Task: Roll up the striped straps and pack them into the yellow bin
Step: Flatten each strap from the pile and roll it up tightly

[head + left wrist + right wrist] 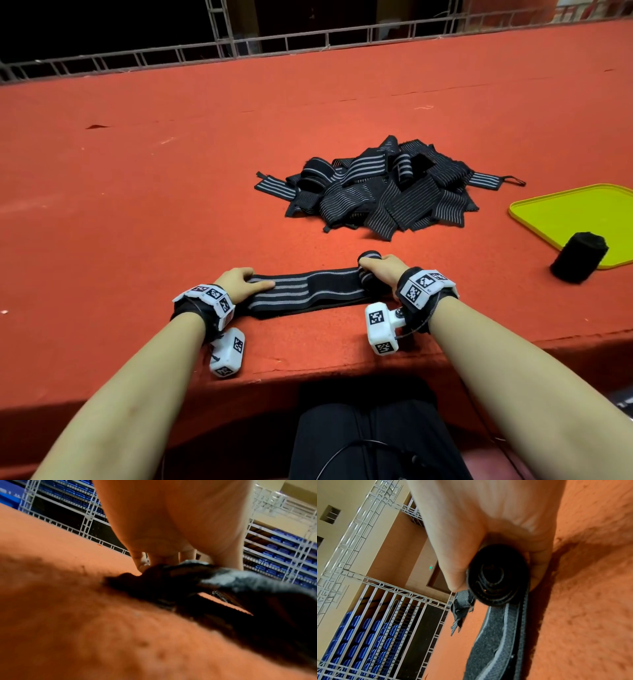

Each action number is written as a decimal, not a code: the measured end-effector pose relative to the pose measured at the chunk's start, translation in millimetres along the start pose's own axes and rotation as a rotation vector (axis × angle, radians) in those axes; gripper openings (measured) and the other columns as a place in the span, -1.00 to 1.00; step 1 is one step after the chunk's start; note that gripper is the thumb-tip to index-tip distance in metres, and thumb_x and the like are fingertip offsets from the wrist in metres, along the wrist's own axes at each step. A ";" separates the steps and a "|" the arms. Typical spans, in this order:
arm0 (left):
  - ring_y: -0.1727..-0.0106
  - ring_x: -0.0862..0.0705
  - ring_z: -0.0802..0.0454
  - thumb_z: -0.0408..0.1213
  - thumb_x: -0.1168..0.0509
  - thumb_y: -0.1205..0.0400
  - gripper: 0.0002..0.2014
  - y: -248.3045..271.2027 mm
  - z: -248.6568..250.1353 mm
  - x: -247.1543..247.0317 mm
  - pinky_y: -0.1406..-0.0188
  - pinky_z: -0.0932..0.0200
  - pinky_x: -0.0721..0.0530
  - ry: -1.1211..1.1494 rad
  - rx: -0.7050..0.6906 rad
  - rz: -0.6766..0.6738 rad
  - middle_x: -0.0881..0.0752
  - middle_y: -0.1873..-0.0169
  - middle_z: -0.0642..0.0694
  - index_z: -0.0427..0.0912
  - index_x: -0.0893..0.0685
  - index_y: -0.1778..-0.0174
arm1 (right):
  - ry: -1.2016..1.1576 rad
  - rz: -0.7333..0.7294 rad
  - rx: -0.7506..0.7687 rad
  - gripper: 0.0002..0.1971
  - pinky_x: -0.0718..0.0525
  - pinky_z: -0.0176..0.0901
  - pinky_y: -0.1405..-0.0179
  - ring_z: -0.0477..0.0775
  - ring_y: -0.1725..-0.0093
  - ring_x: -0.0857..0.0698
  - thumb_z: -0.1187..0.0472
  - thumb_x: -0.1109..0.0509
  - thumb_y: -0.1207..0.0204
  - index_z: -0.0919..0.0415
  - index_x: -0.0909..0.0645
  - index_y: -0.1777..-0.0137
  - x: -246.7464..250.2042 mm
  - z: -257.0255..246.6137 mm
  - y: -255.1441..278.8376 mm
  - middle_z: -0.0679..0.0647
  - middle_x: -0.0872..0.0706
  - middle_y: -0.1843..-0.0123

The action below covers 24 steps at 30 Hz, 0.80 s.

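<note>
Leaning against the yellow bin point(579, 212) is one rolled strap point(579, 257). Right hand point(380, 269) grips the strap's roll point(368, 270); left hand point(239, 279) presses its flat end, fingers straight.

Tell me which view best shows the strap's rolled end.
Right wrist: the rolled end faces the camera, spiral layers visible in the right hand. Head shows only its outside; left wrist shows just the strap's flat end.

Red felt table point(171, 171); grey metal truss railing point(219, 44) behind.

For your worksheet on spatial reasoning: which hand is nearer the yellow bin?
Right. The right hand grips the strap's rolled end, on the side toward the yellow bin; the left hand presses the strap's far end.
</note>
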<state>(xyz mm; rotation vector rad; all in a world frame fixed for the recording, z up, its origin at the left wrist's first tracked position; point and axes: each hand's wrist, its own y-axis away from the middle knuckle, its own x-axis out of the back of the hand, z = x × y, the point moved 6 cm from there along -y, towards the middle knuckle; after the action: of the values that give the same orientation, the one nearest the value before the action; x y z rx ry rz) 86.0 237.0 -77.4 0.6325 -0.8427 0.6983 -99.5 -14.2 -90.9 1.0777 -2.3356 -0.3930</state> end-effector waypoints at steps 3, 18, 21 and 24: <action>0.39 -0.49 0.01 0.26 -0.32 -0.49 -0.48 1.3 -5.9 1.8 0.40 0.11 -0.34 -0.128 0.053 -0.032 -0.52 0.49 -0.03 -0.13 -0.42 0.45 | 0.030 0.029 0.004 -0.13 -0.75 0.14 -0.08 0.21 0.04 -0.77 -0.22 -0.48 0.08 0.28 -0.57 -0.23 -0.3 0.2 -2.3 0.22 -0.76 -0.05; 0.31 -0.71 -0.05 0.57 -0.20 -0.29 -0.27 1.9 -20.2 15.3 0.35 0.19 -0.51 -0.423 0.156 -0.104 -0.72 0.45 -0.05 -0.14 -0.74 0.37 | 0.452 0.129 -0.003 -0.12 -0.58 0.11 -0.26 0.35 -0.28 -0.58 -0.01 -0.49 -0.38 0.16 -0.04 -0.56 -26.4 -14.6 11.8 0.32 -0.52 -0.35; 0.38 -0.61 -0.03 0.48 -0.25 -0.36 -0.37 4.3 -25.7 17.2 0.40 0.20 -0.43 -0.369 0.155 -0.087 -0.61 0.53 -0.02 -0.11 -0.58 0.51 | 0.518 0.153 -0.007 -0.16 -0.53 0.18 -0.32 0.38 -0.33 -0.53 -0.01 -0.47 -0.40 0.16 -0.05 -0.55 -28.8 -15.1 14.4 0.34 -0.48 -0.37; 0.40 -0.47 -0.01 0.32 -0.34 -0.43 -0.46 5.6 -35.3 15.7 0.38 0.16 -0.34 -0.240 0.134 -0.079 -0.49 0.53 -0.01 -0.09 -0.40 0.51 | 0.607 0.184 0.009 -0.21 -0.41 0.17 -0.41 0.37 -0.41 -0.43 -0.02 -0.43 -0.44 0.17 -0.08 -0.54 -28.5 -15.3 18.4 0.34 -0.43 -0.41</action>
<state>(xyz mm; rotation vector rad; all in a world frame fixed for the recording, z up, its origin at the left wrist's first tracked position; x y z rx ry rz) 104.9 270.9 -81.3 0.8782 -0.9918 0.6183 -86.6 18.8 -79.7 0.8273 -1.8662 0.0211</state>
